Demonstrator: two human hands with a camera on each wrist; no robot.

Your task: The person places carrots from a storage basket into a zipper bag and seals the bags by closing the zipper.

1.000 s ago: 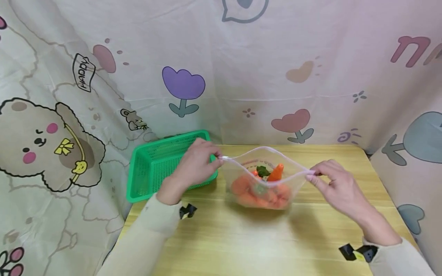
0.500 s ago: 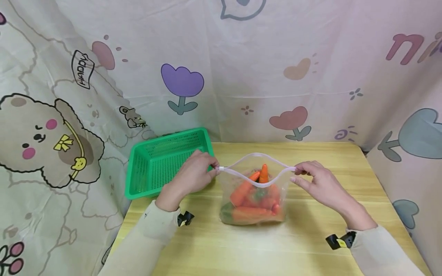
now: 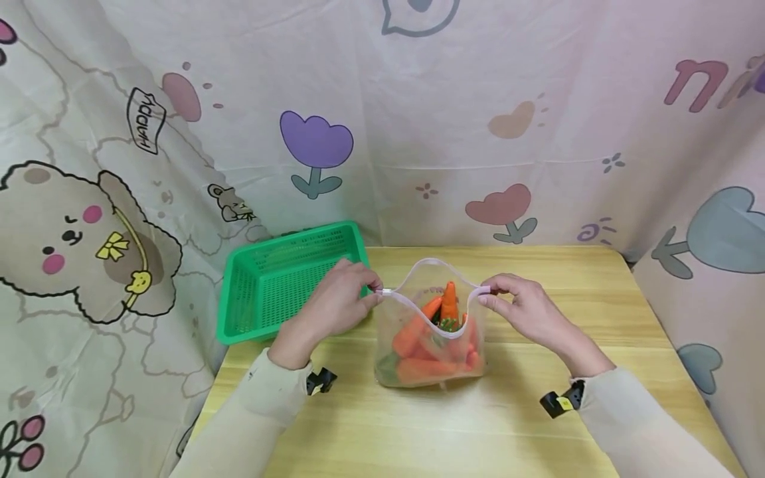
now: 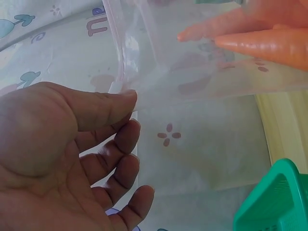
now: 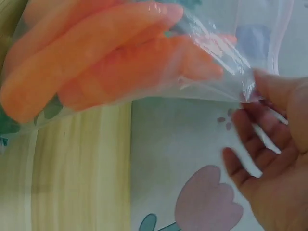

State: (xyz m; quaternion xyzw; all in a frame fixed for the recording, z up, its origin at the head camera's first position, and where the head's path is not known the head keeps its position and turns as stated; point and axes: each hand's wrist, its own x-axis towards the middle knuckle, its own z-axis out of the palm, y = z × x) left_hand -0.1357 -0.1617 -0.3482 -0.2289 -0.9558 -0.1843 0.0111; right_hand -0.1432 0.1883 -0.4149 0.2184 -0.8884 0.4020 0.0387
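A clear zip bag (image 3: 382,332) stands on the table with its mouth gaping, full of orange carrots (image 3: 412,337) and something green at the lower left. At the bag's left top corner, by the white slider (image 3: 386,291), my left hand (image 3: 339,300) pinches the rim between thumb and forefinger. My right hand (image 3: 528,309) pinches the opposite top corner. In the left wrist view the thumb (image 4: 103,108) presses on the clear film, other fingers loosely curled. The right wrist view has the carrots (image 5: 91,53) behind the film, with the right hand (image 5: 279,139) at the corner.
Left of the bag, a green perforated basket (image 3: 239,299) sits on the wooden table (image 3: 448,438), partly behind my left hand. A printed cloth (image 3: 406,119) hangs behind the table and along both sides.
The bag has come nearer and lower, and its contents have settled. My right hand has moved left with its corner, so the mouth is narrower. My left hand has barely shifted lately.
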